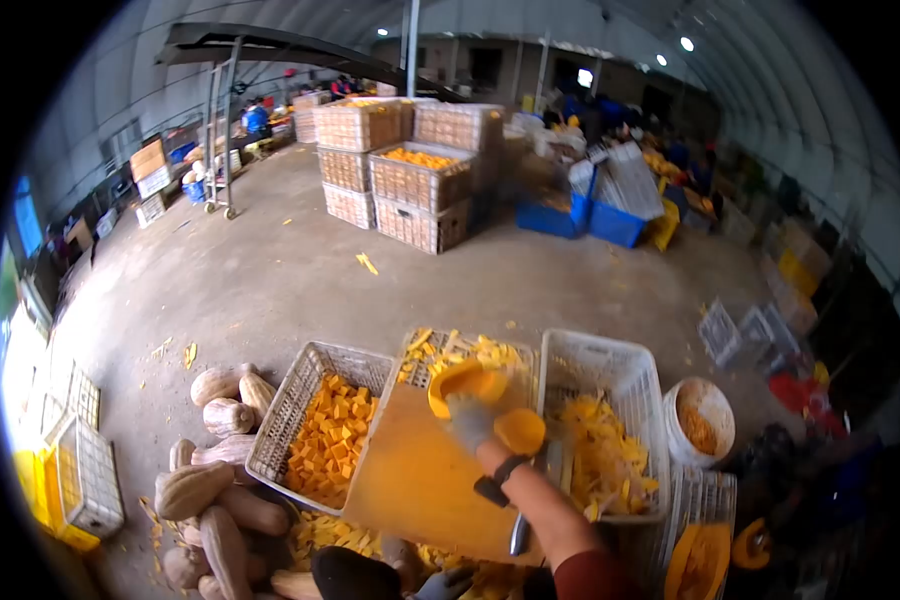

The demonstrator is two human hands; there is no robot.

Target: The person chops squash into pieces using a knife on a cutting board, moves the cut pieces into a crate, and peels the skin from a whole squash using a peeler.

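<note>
My right hand (pixel 471 422), in a grey glove, reaches over the orange-stained cutting board (pixel 410 480) and grips a hollowed, peeled pumpkin piece (pixel 467 385) at the board's far side. A smaller rounded pumpkin piece (pixel 520 432) lies just right of that hand. A knife (pixel 518 535) lies along the board's right edge, partly hidden by my forearm. My left hand (pixel 444 583), gloved too, is low at the bottom edge near my legs; its fingers are too unclear to read.
Left of the board stands a crate (pixel 315 357) of pumpkin cubes, beside a heap of whole pumpkins (pixel 230 540). To the right are a crate (pixel 600 350) of peelings and a white bucket (pixel 700 400). Stacked crates (pixel 420 190) stand farther back on the concrete floor (pixel 270 280).
</note>
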